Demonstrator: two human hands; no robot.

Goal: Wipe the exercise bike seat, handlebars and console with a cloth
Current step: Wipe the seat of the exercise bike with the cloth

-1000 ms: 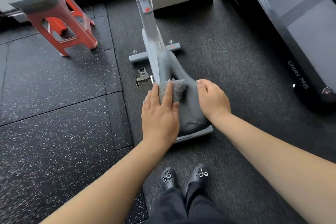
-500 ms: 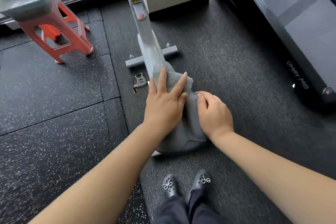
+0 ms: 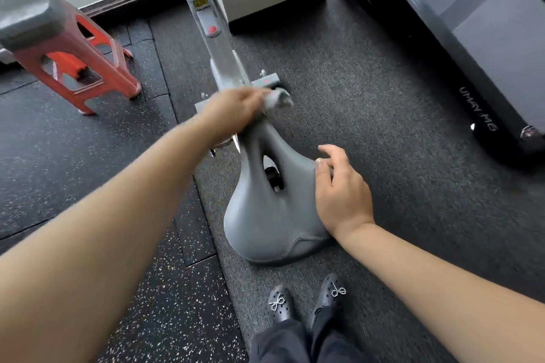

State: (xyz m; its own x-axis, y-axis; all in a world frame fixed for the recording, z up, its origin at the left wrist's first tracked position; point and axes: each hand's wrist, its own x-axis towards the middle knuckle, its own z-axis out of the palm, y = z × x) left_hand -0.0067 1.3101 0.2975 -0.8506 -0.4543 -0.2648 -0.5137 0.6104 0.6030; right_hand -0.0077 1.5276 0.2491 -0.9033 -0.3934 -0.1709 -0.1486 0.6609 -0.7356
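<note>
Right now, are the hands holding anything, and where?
The left hand grips the bunched cloth by one end, at the seat's nose. The right hand holds nothing; it rests against the seat's right side.

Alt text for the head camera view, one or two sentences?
A person's left hand sweeps a bunched grey cloth off the nose of a grey padded bike seat, motion-blurred, while the right hand rests on the seat's right edge.

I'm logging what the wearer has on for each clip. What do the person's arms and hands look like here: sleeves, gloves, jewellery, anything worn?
Both forearms are bare right up to the frame edges, so no sleeves show. The left hand and right hand wear no gloves, and no watch, bracelet or ring can be seen. The left hand is motion-blurred, so small details there cannot be ruled out.
</note>
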